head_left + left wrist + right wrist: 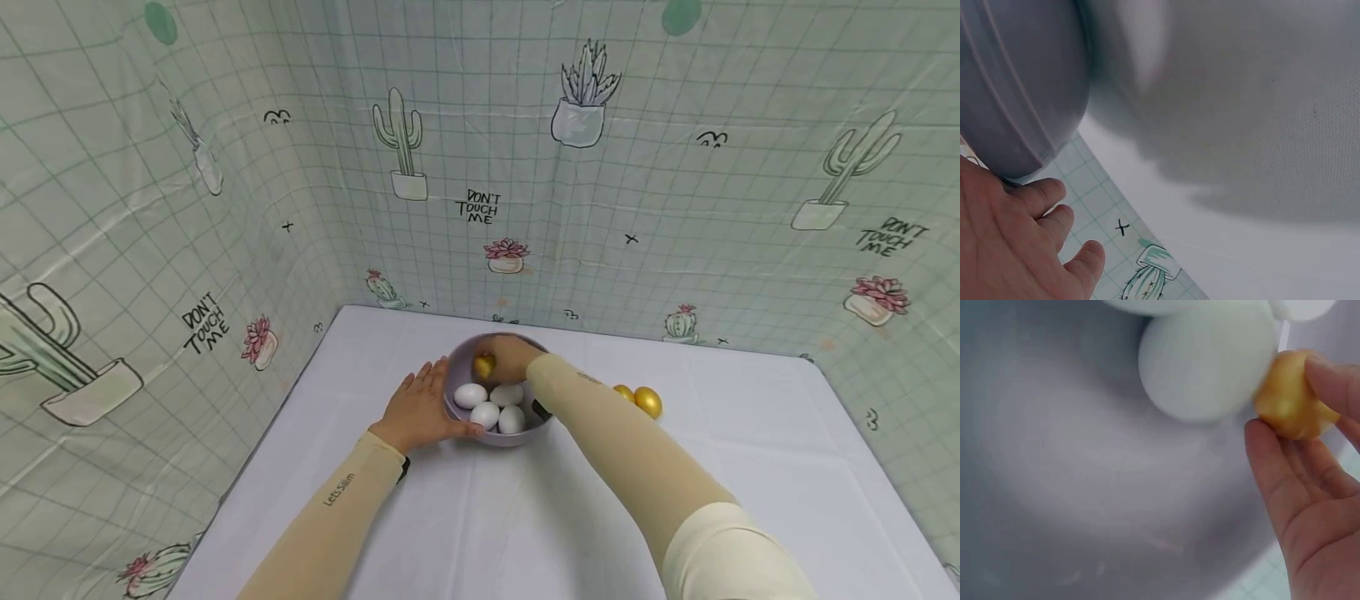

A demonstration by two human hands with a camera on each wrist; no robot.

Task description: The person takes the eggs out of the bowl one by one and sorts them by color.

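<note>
A purple-grey bowl [504, 439] stands on the table with several white eggs [484, 415] in it. My right hand [512, 357] reaches inside the bowl and pinches a gold egg [1294, 397] between thumb and fingers, close beside a white egg [1207, 362] in the right wrist view. Against the bowl's left side rests my left hand [423, 414], fingers spread and thumb along the near rim. The left wrist view shows that hand's fingers at the bowl's outer wall [1029, 81].
Gold eggs [648, 402] lie on the white table [757, 467] right of the bowl, partly hidden by the right forearm. A grid-patterned cloth [645, 192] with cactus drawings hangs behind and to the left.
</note>
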